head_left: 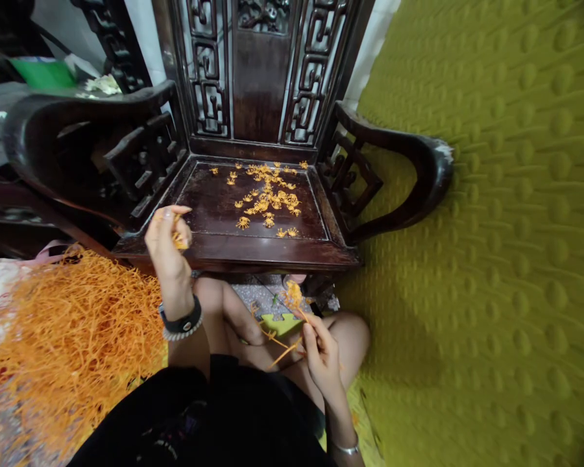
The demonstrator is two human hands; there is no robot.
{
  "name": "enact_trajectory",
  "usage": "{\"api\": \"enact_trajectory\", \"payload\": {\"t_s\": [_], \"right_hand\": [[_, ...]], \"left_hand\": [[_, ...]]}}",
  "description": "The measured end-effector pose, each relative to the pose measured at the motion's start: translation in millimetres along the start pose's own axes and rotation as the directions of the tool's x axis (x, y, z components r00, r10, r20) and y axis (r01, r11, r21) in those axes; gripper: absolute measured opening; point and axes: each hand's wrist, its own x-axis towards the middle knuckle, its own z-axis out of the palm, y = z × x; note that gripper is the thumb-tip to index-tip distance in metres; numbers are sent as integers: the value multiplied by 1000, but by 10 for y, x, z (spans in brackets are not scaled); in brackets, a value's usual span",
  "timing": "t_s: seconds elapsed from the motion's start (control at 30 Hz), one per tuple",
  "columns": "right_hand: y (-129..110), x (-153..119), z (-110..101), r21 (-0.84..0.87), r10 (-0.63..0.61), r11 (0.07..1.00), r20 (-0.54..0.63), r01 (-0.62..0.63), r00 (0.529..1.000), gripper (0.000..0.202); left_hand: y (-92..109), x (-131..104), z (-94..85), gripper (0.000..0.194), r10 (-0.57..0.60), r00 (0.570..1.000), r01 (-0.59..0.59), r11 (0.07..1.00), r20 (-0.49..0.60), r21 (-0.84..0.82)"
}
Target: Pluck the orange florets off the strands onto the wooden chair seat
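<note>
My left hand (168, 243) is raised by the chair seat's front left edge. Its fingers curl around small orange pieces (179, 240), mostly hidden in the palm. Over my lap, my right hand (322, 350) pinches thin orange strands (285, 355) between thumb and fingers. An orange flower-like cluster (293, 295) shows just above those fingertips; whether it joins the strands I cannot tell. Many spidery orange flower-like pieces (272, 200) lie scattered on the dark wooden seat (202, 204).
A large heap of tangled orange strands (85, 337) sits on my left. The carved chair's armrests (409, 194) curve out on both sides. A bumpy yellow-green sheet (491, 259) stands along the right. A green container (43, 72) is at the back left.
</note>
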Motion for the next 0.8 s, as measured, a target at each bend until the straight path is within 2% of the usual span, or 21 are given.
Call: {"api": "enact_trajectory", "payload": {"t_s": [0.1, 0.17, 0.23, 0.3, 0.33, 0.37, 0.4, 0.47, 0.5, 0.53, 0.57, 0.6, 0.67, 0.7, 0.77, 0.8], "right_hand": [[-72, 76, -103, 69, -11, 998, -24, 13, 1000, 29], [-112, 93, -161, 131, 12, 991, 4, -12, 1000, 32], [-137, 91, -200, 200, 38, 979, 27, -43, 999, 36], [-136, 74, -224, 273, 69, 959, 40, -77, 997, 38], [-123, 62, -233, 314, 84, 945, 51, -95, 995, 39], [-103, 47, -240, 357, 100, 927, 70, -118, 993, 40], [-78, 34, -247, 405, 111, 904, 89, -138, 990, 40], [-29, 15, -258, 506, 116, 847, 126, -164, 985, 41], [-11, 14, -261, 554, 115, 814, 137, -172, 984, 41], [0, 20, -262, 601, 114, 779, 144, -179, 983, 41], [2, 31, -261, 647, 113, 740, 152, -185, 982, 40], [-3, 48, -257, 688, 113, 698, 165, -196, 980, 38], [-31, 86, -246, 753, 121, 616, 198, -230, 973, 33], [-48, 103, -240, 771, 126, 584, 224, -255, 966, 30], [-76, 131, -233, 773, 142, 553, 281, -312, 949, 28], [-84, 141, -232, 762, 148, 552, 311, -340, 939, 29]], "left_hand": [[-199, 53, 377, 26, 49, 996, -62, 978, 72, 199], [-369, 112, 604, 29, 51, 994, -84, 917, 94, 390], [-562, 158, 793, 48, -75, 985, -33, 806, 156, 591], [-744, 176, 936, 71, -273, 933, -2, 646, 233, 763], [-815, 174, 990, 74, -337, 904, -11, 598, 264, 802], [-862, 164, 1035, 71, -363, 882, -28, 598, 301, 801], [-879, 148, 1071, 64, -358, 866, -45, 641, 350, 767], [-811, 93, 1123, 53, -302, 833, -67, 776, 463, 627], [-727, 52, 1138, 51, -280, 803, -58, 841, 526, 537], [-617, -2, 1146, 52, -272, 752, -22, 900, 600, 436], [-487, -69, 1145, 56, -273, 674, 40, 942, 686, 334], [-349, -148, 1135, 61, -263, 571, 132, 964, 778, 230], [-87, -325, 1087, 71, -163, 312, 352, 935, 936, 46], [19, -413, 1050, 75, -97, 219, 422, 907, 971, -5], [161, -562, 955, 85, 14, 102, 434, 899, 995, -57], [198, -615, 899, 87, 37, 67, 398, 915, 997, -60]]}}
